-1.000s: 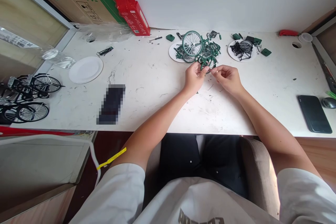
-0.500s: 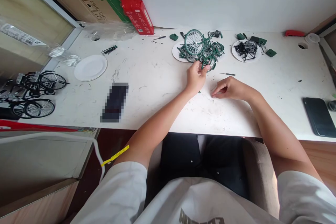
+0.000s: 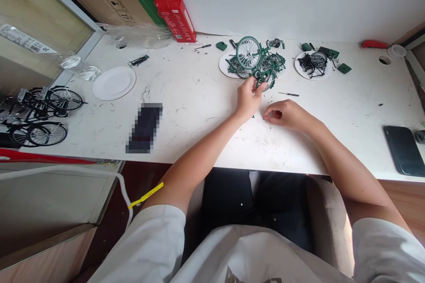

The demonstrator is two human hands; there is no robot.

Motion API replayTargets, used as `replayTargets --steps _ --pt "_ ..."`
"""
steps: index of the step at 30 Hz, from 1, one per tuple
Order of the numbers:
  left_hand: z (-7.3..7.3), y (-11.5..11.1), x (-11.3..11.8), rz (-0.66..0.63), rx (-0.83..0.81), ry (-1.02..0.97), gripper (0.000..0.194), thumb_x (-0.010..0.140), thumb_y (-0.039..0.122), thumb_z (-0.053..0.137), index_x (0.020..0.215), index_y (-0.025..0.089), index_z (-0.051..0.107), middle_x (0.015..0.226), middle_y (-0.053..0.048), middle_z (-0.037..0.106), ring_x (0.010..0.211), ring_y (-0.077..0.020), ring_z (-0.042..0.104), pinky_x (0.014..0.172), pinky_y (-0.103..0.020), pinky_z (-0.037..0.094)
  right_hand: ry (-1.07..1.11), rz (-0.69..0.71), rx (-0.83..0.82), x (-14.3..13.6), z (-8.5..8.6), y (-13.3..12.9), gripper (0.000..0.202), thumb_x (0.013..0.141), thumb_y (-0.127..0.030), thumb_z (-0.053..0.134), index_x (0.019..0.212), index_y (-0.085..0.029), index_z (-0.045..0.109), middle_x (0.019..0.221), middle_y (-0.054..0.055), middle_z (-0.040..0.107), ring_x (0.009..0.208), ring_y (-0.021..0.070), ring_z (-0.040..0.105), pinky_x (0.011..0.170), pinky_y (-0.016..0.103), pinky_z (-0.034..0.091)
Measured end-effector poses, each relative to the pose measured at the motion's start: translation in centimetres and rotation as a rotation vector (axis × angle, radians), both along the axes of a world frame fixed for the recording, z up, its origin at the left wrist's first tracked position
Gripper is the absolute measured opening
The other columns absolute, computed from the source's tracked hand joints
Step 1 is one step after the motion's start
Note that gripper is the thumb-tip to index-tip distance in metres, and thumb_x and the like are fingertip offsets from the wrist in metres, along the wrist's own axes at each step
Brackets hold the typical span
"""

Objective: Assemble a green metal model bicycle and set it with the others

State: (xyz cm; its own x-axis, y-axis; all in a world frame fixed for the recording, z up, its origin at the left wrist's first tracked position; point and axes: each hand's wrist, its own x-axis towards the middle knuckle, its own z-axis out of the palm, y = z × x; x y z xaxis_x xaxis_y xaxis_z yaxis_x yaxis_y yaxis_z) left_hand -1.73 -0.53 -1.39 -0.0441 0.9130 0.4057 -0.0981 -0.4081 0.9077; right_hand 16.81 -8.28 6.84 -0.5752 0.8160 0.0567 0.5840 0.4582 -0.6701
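Observation:
My left hand (image 3: 249,96) grips a small green model bicycle (image 3: 249,53) by its lower end, above a white plate (image 3: 224,67) piled with green bicycle parts. To its right, my right hand (image 3: 282,114) rests low over the table with thumb and fingertips pinched together; what they hold, if anything, is too small to name. A tiny green piece (image 3: 253,116) lies between the two hands. Just beyond my right hand is a thin screwdriver (image 3: 289,94). Black parts lie on a second plate (image 3: 300,70), with green pieces (image 3: 344,68) beside it.
Black model bicycles (image 3: 48,135) stand at the far left, near an empty white plate (image 3: 114,83). A pixelated dark object (image 3: 144,128) lies left of centre. At the right are a dark phone (image 3: 403,150) and a red tool (image 3: 374,44). Boxes (image 3: 179,22) stand behind.
My right hand has moved slightly left, closer to my left hand, and its fingertips have come together. My left hand still holds the green bicycle in nearly the same place.

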Motion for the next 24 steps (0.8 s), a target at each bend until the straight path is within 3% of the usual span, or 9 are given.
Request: replayTargets --steps 6,15,20,24 --pt "-0.9 0.4 0.1 0.020 0.034 0.064 0.066 0.095 0.090 0.070 0.095 0.024 0.062 0.098 -0.009 0.082 0.094 -0.0248 0.084 0.089 -0.038 0.067 0.021 0.078 -0.036 0.6 -0.1 0.4 0.023 0.095 -0.036 0.079 0.108 -0.020 0.090 0.066 -0.004 0.063 0.057 0.0120 0.047 0.066 0.032 0.039" --pt "-1.2 0.6 0.1 0.027 0.065 0.094 0.064 0.099 0.087 0.067 0.091 0.024 0.056 0.096 -0.008 0.080 0.094 -0.0232 0.084 0.089 -0.037 0.070 0.067 0.107 -0.043 0.6 -0.1 0.6 0.025 0.100 -0.040 0.078 0.103 -0.021 0.093 0.089 0.006 0.083 0.068 0.0149 0.061 0.068 0.033 0.043" --pt "-1.1 0.5 0.1 0.014 0.059 0.094 0.065 0.098 0.088 0.068 0.094 0.023 0.059 0.098 -0.009 0.081 0.094 -0.0227 0.084 0.089 -0.036 0.071 0.020 0.091 -0.052 0.8 0.2 0.5 0.025 0.095 -0.036 0.080 0.108 -0.018 0.092 0.069 -0.002 0.067 0.059 0.0123 0.050 0.066 0.032 0.041" --pt "-0.9 0.5 0.1 0.005 0.069 0.086 0.064 0.099 0.087 0.068 0.098 0.023 0.063 0.105 -0.010 0.084 0.095 -0.0218 0.085 0.090 -0.035 0.071 0.017 0.096 -0.053 0.8 0.2 0.4 0.029 0.093 -0.034 0.080 0.113 -0.018 0.093 0.069 -0.003 0.065 0.059 0.0120 0.050 0.066 0.032 0.041"
